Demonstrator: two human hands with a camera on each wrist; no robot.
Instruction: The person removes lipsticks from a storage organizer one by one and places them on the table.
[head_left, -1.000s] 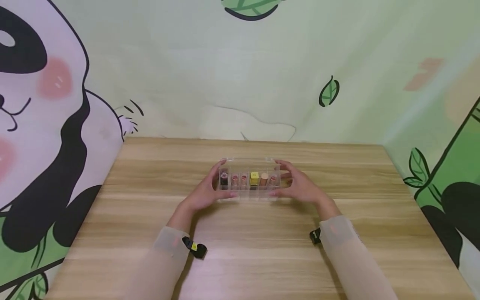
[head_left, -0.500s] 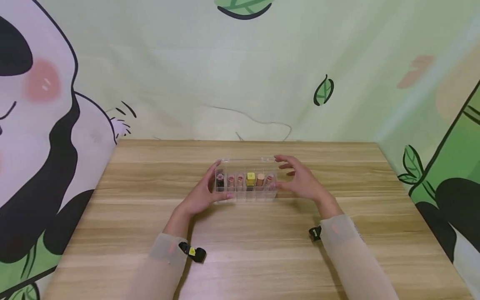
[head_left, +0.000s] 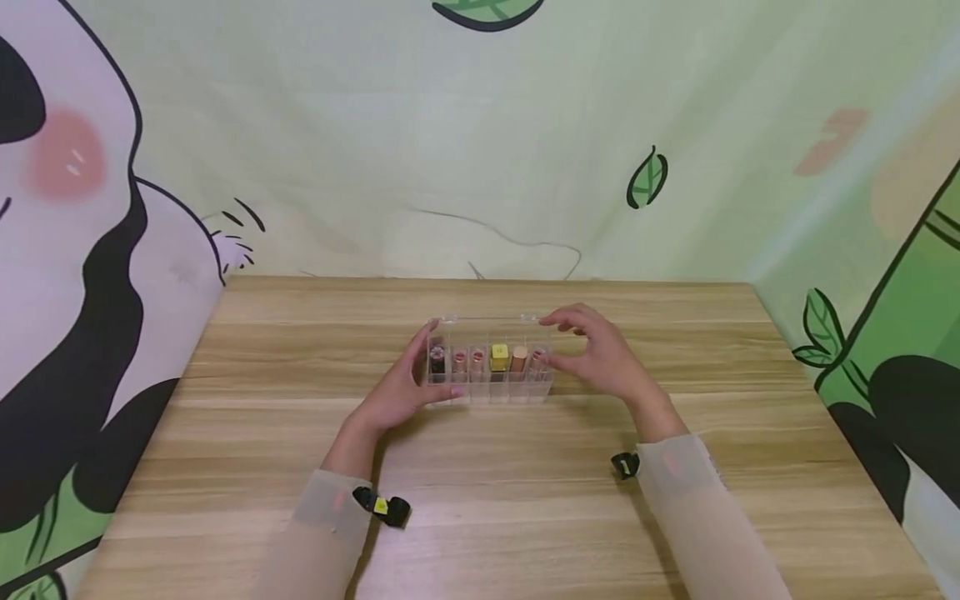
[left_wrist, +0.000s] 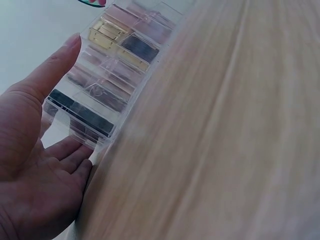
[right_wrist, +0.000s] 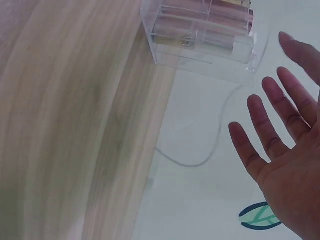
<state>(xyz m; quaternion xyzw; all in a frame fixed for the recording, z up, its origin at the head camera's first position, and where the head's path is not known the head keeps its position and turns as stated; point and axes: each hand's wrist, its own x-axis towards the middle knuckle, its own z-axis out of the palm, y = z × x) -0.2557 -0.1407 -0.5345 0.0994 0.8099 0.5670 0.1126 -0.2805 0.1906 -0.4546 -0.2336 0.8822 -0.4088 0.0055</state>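
Observation:
A clear plastic lipstick organizer point(head_left: 491, 393) stands on the wooden table, its raised lid hinged along the back. Several lipsticks fill its slots, among them a black one point(head_left: 438, 360) at the left and a yellow-capped one point(head_left: 499, 357) near the middle. My left hand point(head_left: 401, 387) holds the organizer's left end, thumb point(left_wrist: 62, 57) across the front and fingers round the side toward the back. At the right end, my right hand point(head_left: 603, 358) has its fingers spread; in the right wrist view the palm point(right_wrist: 295, 175) faces the organizer, with a gap between.
The wooden table point(head_left: 495, 517) runs back to a pale green printed cloth point(head_left: 375, 150) with a panda point(head_left: 180, 225) at the left and leaves. Black camera straps point(head_left: 382, 506) sit at both wrists.
My right hand has let go of the organizer's right end, its thumb coming off the front and its fingers lifting. The left hand keeps its hold; the view has shifted slightly.

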